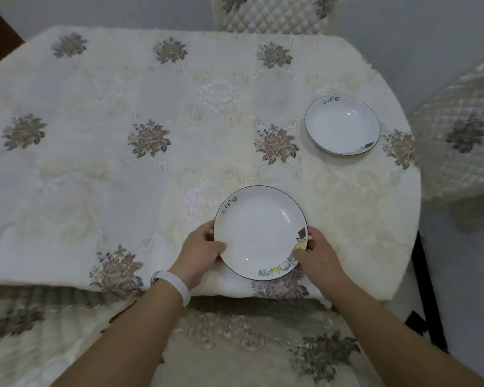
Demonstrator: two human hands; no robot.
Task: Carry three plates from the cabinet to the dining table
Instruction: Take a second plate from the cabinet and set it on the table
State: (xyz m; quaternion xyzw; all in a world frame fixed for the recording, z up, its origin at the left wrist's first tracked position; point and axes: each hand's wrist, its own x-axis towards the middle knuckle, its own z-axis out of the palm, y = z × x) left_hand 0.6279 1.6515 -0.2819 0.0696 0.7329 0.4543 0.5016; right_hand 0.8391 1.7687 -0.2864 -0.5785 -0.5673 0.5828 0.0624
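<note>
White black-rimmed "Life" plate [259, 233], left hand [200, 251] and right hand [319, 256] fingers [218, 245] pinching rim

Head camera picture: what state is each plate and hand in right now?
Near white black-rimmed ceramic plate: level, held at near edge of cream floral tablecloth.
Far white black-rimmed plate: resting on tablecloth, untouched.
Left hand: grips near plate's left rim.
Right hand: grips its right rim.

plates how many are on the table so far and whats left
Done: the far plate sits on the table. In hand: the left hand and right hand grip the near plate at the table's near edge. Left: only two show, so a third is still to fetch.
</note>
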